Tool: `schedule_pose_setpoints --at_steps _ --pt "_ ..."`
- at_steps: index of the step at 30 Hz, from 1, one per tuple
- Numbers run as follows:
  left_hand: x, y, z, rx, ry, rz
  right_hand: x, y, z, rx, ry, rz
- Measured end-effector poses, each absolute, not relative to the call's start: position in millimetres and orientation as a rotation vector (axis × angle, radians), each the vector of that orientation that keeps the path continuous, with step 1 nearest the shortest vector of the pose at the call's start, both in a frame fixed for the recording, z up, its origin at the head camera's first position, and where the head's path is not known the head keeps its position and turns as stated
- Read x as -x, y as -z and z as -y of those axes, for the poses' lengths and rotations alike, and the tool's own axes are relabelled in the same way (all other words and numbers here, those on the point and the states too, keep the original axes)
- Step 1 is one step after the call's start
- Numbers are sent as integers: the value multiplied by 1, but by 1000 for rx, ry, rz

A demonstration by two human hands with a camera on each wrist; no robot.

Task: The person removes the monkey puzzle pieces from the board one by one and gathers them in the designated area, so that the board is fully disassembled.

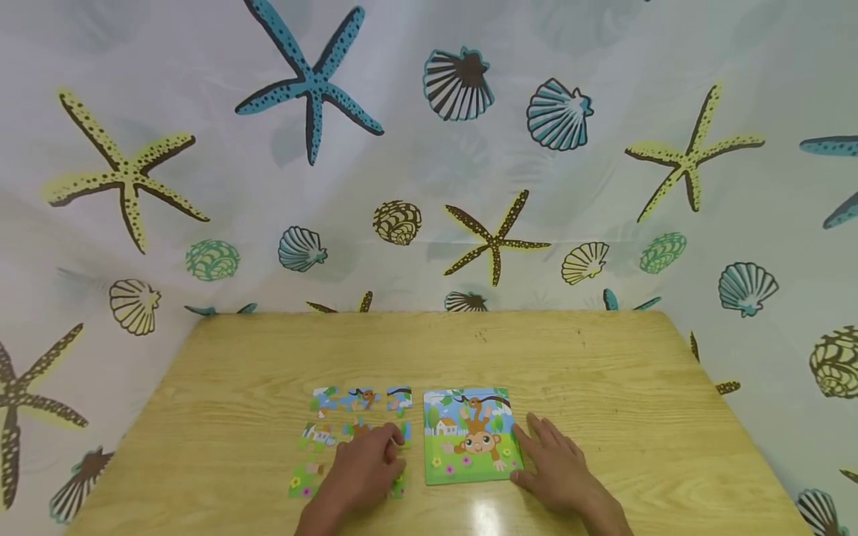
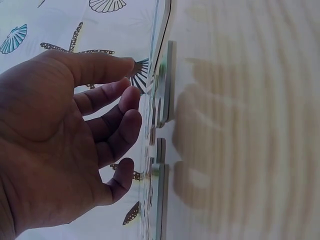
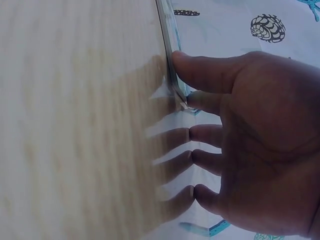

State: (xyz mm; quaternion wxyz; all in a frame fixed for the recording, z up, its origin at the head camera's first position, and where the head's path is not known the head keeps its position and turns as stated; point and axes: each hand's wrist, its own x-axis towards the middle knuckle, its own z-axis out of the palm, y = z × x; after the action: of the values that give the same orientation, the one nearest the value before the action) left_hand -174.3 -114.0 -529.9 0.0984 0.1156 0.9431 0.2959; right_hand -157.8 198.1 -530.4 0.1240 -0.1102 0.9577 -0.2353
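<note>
The left hand (image 1: 365, 470), fingers loosely spread, rests over loose puzzle pieces (image 1: 348, 432) and could scatter them; the right hand (image 1: 556, 465), flat and holding nothing, may nudge the monkey puzzle board (image 1: 469, 435).

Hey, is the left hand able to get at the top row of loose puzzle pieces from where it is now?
Probably yes. The left hand rests over the lower loose puzzle pieces, and the top row lies just beyond its fingertips on the table with nothing in between. The right hand stays by the puzzle board.
</note>
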Motion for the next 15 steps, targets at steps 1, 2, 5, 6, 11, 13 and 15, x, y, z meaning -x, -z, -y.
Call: schedule_pose_setpoints --at_steps 1,2,5,6,11,13,15 --pt "174 529 113 -346 -871 -2796 157 530 -198 322 693 -2789" --pt "174 529 113 -351 -870 -2804 157 529 -197 324 701 -2785" --pt "173 527 112 -354 -876 -2819 157 527 -196 330 719 -2779" --pt "173 526 111 -349 -883 -2818 156 526 -196 329 718 -2780" --pt "179 524 113 -311 -929 -2820 157 528 -197 312 708 -2773" --pt "183 521 115 -298 -945 -2839 158 529 -197 309 712 -2764" --pt "188 518 119 -275 -971 -2862 159 529 -199 313 742 -2750"
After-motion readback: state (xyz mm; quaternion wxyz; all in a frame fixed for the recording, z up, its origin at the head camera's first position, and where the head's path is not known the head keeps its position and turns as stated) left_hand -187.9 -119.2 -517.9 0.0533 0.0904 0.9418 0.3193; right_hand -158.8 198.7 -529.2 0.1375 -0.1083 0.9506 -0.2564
